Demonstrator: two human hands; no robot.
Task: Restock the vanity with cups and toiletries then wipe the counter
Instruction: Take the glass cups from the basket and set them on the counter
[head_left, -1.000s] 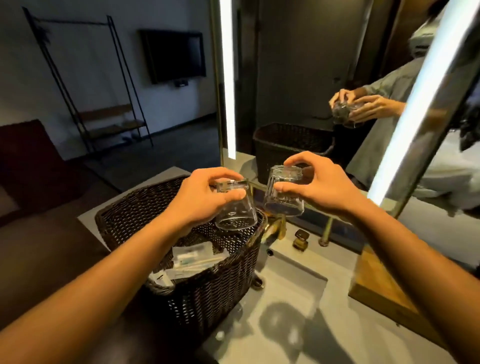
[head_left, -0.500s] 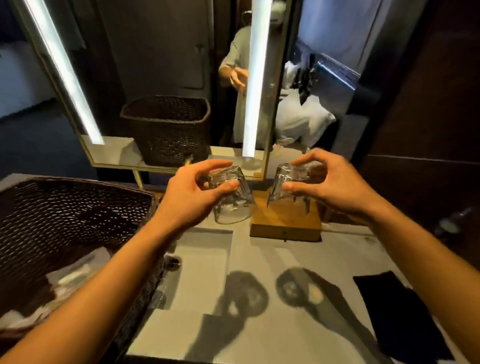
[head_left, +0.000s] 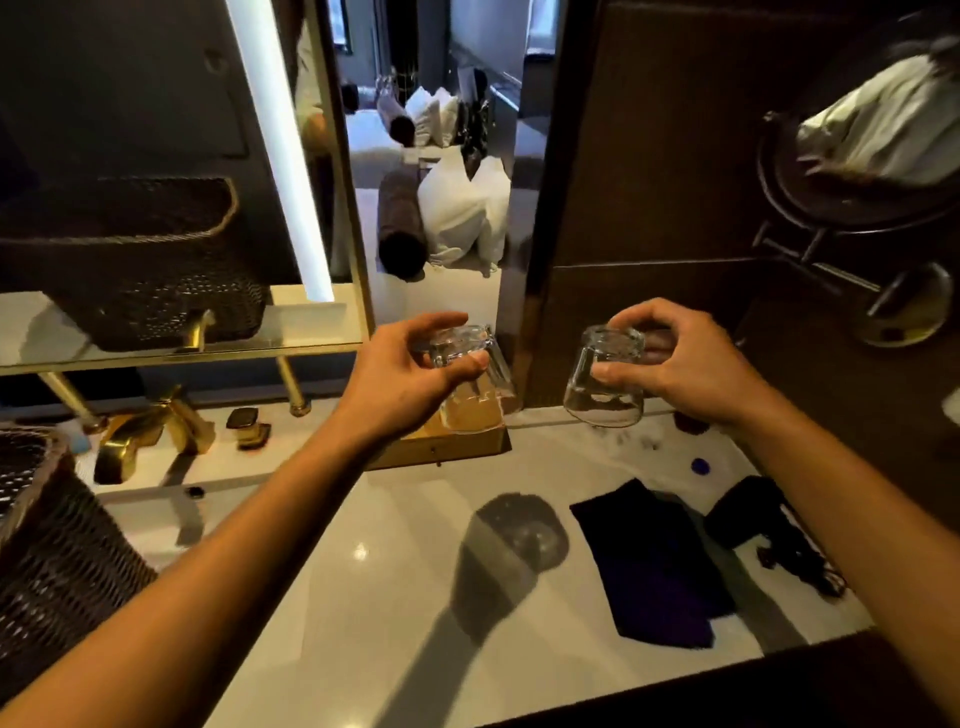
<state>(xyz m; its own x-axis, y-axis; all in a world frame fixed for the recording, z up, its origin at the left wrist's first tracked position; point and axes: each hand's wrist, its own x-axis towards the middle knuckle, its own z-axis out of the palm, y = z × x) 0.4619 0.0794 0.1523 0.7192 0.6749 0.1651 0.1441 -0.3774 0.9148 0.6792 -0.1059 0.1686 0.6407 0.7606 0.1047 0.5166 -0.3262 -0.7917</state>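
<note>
My left hand (head_left: 402, 376) grips a clear glass cup (head_left: 475, 389) upside down, held just above a small wooden tray (head_left: 452, 444) at the back of the white counter (head_left: 363, 571). My right hand (head_left: 685, 371) holds a second clear glass cup (head_left: 605, 379), also inverted, in the air to the right of the tray, near the dark wall panel. Both cups are pinched at their bases between thumb and fingers.
A dark wicker basket (head_left: 47, 545) stands at the left edge. A gold faucet (head_left: 140, 436) and its handles sit behind the sink. A dark folded cloth (head_left: 654, 561) and a black corded item (head_left: 769, 525) lie on the right of the counter. A framed mirror (head_left: 171, 182) hangs behind.
The view has swung right, away from the basket. Both hands have carried the two inverted cups over to the wooden tray area; the left cup now hangs over the tray.
</note>
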